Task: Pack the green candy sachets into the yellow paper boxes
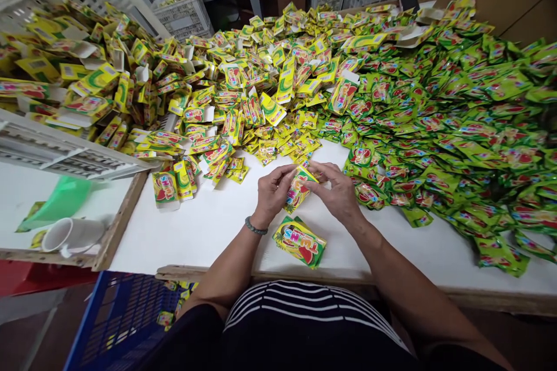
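Note:
Between my two hands is a small yellow and green candy box (297, 190) with colourful lettering, tilted over the white table (235, 217). My left hand (275, 190) grips its left side, fingers bent around the edge. On the box's upper right, my right hand (333, 188) pinches near the top end; what its fingertips do there is partly hidden. Just below my hands lies a stack of similar candy boxes (300, 242), the top one showing a watermelon picture. Small yellow sachets (266, 151) are scattered just beyond my hands.
Yellow cartons (235, 78) heap across the back and spill from a tipped white crate (65, 142) at left. Green candy packets (448, 127) pile high on the right. A white mug (72, 235) lies at left near green plastic (61, 203). A blue basket (117, 319) stands below the table edge.

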A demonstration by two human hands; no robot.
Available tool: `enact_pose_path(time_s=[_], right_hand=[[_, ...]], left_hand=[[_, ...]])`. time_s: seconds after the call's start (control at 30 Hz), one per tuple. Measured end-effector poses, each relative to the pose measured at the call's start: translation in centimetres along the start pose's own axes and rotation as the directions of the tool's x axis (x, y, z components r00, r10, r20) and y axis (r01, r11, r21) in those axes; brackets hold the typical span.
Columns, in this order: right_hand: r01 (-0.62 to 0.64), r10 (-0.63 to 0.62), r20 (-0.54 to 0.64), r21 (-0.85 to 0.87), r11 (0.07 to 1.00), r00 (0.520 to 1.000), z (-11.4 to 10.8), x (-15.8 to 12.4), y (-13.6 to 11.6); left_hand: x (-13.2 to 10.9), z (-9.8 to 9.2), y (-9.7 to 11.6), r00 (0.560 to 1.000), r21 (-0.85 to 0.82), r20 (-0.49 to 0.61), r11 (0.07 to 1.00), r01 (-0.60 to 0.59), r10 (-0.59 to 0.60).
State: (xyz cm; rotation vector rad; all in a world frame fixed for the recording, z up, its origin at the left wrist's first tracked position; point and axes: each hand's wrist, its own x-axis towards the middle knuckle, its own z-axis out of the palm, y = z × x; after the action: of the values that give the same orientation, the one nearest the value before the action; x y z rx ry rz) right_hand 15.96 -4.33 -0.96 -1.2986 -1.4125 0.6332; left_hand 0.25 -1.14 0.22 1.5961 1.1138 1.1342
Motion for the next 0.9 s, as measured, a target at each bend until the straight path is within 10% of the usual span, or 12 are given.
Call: enact_pose_path(time_s=[0.27, 0.67, 0.8, 0.9], right_hand=[[0.019, -0.020, -0.055, -0.023, 1.000, 0.998, 2.0, -1.2, -0.7], [-0.182, 0.136, 0.185, 0.258, 0.949, 0.973, -0.3, -0.4, -0.6], [-0.339, 0.350, -0.010, 0.226, 0.913, 0.937, -3.3, -0.2, -0.9], [-0.460, 0.456, 0.116, 0.018, 0.887, 0.883, -6.2, -2.6, -1.7]], left_hand=[[-0.2, 0.5, 0.0, 0.998, -0.160, 0.028, 0.985, 0.068, -0.064], [0.9, -0.9, 2.7, 0.957, -0.339, 0.130, 0.895, 0.289, -0.260], [0.9, -1.9, 5.3, 0.788, -0.070, 0.567, 0.940, 0.335, -0.239], [0.2, -2.0, 5.6, 0.619, 0.203, 0.759, 0.977, 0.072, -0.203]])
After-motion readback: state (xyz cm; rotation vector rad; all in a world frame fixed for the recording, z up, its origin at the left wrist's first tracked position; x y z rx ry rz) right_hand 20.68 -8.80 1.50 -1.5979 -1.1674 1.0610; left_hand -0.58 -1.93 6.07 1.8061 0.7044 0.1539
